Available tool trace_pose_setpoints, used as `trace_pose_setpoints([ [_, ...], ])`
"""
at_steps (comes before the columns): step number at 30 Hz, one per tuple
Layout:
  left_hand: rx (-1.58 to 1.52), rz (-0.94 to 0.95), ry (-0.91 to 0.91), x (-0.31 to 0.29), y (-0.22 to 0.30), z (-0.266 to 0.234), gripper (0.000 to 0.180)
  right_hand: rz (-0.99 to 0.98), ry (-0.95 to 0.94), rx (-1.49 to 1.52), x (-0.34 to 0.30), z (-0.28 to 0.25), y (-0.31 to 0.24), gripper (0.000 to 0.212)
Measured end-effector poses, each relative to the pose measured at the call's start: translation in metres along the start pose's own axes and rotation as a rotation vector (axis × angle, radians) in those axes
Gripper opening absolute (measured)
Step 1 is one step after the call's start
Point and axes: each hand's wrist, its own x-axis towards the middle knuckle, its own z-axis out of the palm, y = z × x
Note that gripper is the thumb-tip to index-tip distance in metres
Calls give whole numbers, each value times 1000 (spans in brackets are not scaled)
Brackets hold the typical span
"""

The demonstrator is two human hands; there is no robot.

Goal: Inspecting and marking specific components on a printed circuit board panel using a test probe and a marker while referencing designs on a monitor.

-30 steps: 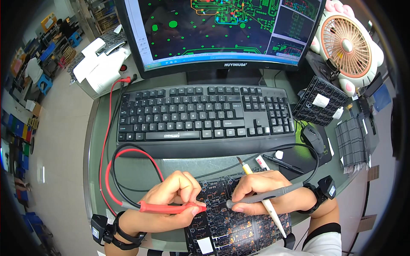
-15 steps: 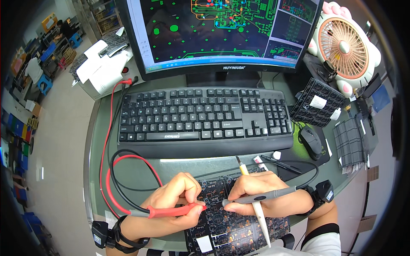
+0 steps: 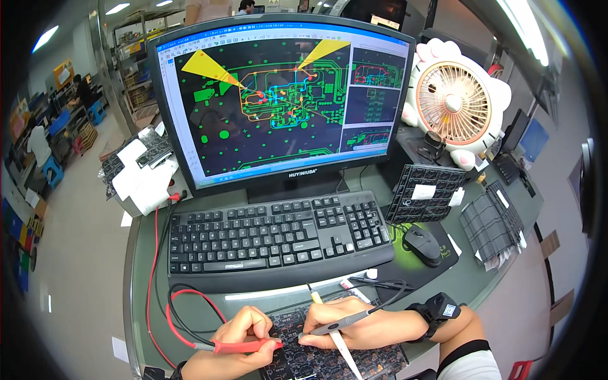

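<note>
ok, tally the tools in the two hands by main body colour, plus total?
Red, slim pen-shaped probe with cable: 1
Grey, slim pen-shaped probe with cable: 1
White, slim tapered tool with yellow section: 1
Total: 3

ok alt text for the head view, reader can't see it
Over a dark circuit board, a person's left hand holds a red probe, and the right hand a grey probe plus a white pen-like tool. Beyond are a black keyboard and a monitor showing a circuit layout, with a white fan to the right.
</note>
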Motion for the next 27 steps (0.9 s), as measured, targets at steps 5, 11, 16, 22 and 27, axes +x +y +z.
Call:
trace_pose_setpoints([
  [5, -24, -29, 25, -4, 7, 2, 26, -39, -3, -26, 0, 3, 0, 23],
  [11, -22, -39, 7, -4, 3, 0, 27, -61, 6, -43, 0, 4, 1, 23],
  [16, -2, -9, 38, -4, 9, 5, 23, -81, 14, -45, 1, 3, 0, 24],
  [22, -8, -6, 2, -4, -2, 0, 27, -90, 11, -46, 1, 3, -3, 24],
  [27, 20, -9, 7, -4, 1, 0, 27, -13, -25, -75, 1, 1, -6, 21],
])
